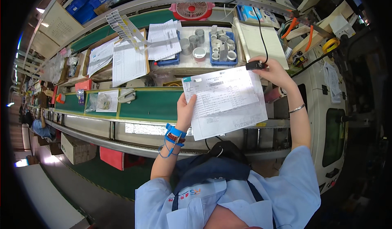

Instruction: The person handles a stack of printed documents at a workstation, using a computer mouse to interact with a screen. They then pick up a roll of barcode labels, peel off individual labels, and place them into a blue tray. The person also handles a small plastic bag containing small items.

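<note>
Printed paper sheets (228, 102), at least two overlapping, are held out in front of me above the bench edge. My left hand (187, 110) pinches their left edge, thumb on top; a blue corded wrist strap (174, 135) circles that wrist. A teal patch marks the sheets' top left corner. At the top right corner, my right hand (269, 70) is closed around a small black device (255, 66), its exact kind unclear. A black cable (263, 37) runs up behind it. Whether my right fingers also grip the paper is hidden.
Behind the sheets, a blue tray (223, 61) holds white cups beside several grey cylinders (192, 43). A clipboard of forms (130, 61) leans at left. An open notebook (261, 41) lies at right, near orange-handled pliers (289, 28). A pink fan (192, 9) stands at the back.
</note>
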`<state>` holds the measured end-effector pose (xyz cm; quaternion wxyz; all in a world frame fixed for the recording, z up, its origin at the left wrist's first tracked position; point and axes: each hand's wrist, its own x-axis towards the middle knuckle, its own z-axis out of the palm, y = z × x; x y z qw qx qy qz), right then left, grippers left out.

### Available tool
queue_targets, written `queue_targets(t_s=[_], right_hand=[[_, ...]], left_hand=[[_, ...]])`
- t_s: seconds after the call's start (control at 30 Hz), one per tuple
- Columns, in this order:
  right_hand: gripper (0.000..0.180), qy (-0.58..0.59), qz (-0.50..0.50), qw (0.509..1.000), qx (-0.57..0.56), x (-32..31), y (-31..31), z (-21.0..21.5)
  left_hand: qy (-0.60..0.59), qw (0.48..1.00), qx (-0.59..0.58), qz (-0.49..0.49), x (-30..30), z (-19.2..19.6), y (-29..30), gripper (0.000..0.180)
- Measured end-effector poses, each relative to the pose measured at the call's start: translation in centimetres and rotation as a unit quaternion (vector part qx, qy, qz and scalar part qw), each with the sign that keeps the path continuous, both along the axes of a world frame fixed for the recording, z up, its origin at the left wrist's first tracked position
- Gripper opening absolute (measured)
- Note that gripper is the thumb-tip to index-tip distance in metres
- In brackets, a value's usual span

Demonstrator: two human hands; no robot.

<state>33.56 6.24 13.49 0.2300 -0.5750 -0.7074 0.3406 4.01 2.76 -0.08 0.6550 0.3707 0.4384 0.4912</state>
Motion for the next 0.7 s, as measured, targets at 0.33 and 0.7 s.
queue_targets(t_s=[0.33,0.7], right_hand=[[0.042,-0.03,-0.2,0.97,0.136,3.4,3.1,-5.2],[0.034,-0.12,-0.173,0.962,0.176,4.2,-4.9,-7.9]], left_hand=[[0.151,0.987,0.061,-0.004,0.8,-5.7,-2.4,0.021],[0.5,0.854,0.008,0.145,4.4,-15.9,-1.7,0.026]])
